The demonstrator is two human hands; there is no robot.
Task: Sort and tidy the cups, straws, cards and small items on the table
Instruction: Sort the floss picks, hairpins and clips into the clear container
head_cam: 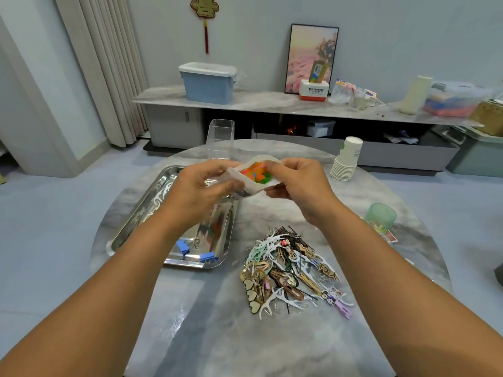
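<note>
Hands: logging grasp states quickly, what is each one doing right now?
Left hand: pinches the left edge of the small white bag of colourful pieces.
Right hand: pinches the bag's right edge.

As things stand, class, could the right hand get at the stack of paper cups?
Probably not yet. The path looks free: the cups stand in the open on the table, to the right of the right hand. But that hand and the left hand both grip the bag, so it must let go first.
</note>
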